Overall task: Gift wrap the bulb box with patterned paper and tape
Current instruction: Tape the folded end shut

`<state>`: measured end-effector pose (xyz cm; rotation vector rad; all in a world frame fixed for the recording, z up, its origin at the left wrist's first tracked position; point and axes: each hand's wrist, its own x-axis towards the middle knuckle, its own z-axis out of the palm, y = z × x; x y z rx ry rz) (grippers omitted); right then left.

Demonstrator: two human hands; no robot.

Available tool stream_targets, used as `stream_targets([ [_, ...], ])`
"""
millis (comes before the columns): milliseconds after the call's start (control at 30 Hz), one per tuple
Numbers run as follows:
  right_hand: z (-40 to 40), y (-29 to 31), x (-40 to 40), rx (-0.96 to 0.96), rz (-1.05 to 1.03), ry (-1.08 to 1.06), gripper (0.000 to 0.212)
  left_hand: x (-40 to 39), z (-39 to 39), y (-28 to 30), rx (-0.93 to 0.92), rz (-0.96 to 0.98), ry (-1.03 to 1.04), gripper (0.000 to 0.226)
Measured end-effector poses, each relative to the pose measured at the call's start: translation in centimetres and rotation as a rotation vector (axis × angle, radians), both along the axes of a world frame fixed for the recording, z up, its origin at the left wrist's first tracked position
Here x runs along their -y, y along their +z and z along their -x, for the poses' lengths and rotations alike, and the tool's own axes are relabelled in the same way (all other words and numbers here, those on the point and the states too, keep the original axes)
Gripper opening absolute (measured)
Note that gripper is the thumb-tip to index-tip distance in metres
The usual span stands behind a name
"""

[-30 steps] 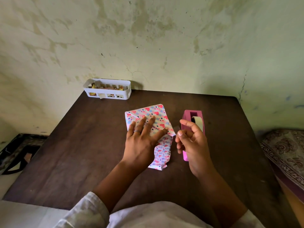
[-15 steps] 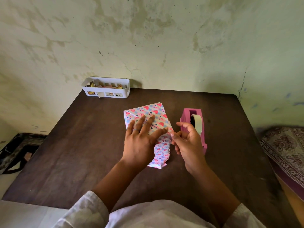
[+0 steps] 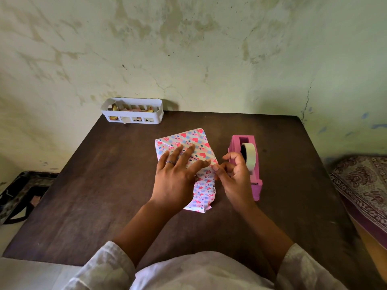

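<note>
One view only is given, from the head camera, looking down on a dark worktop [image 3: 104, 185] set against a stained wall. Near its middle lies the bulb box [image 3: 188, 143], covered in patterned paper [image 3: 204, 189] printed with hearts; the box itself is hidden by the wrap. The left hand [image 3: 176, 176] is laid flat on top with its fingers straight and spread, gripping nothing, and is judged to be pressing a folded flap down so that the paper cannot spring open. The right hand [image 3: 232, 176] is brought to the right edge of the parcel, its thumb and forefinger pinched together at the fold, just beside the left thumb; a short piece of tape is probably held there, but it is too small and clear to be made out. A pink tape dispenser [image 3: 251, 164] is stood just right of the parcel, partly behind the right hand, presumably kept close so that tape can be reached with one hand. The near end of the wrap is seen crumpled and loose, so that end is judged not yet closed. A white basket [image 3: 134, 120] of small bits is left at the far edge, against the wall.
</note>
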<state>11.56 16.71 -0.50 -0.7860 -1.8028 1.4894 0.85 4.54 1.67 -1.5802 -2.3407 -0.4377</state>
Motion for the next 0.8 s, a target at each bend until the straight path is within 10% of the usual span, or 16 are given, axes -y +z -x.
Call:
stream_targets([
  [300, -1.8, -4.0, 0.5, 0.256, -0.009, -0.146, 0.028, 0.2, 0.0, 0.2, -0.01, -0.016, -0.016, 0.053],
  [533, -1.5, -0.4, 1.4, 0.066, -0.558, -0.195, 0.034, 0.2, 0.0, 0.3, 0.01, -0.028, -0.01, 0.054],
  [800, -1.4, -1.1, 2.4, 0.263, -0.383, -0.11, 0.053, 0.4, 0.1, 0.5, 0.025, -0.015, -0.02, 0.054],
])
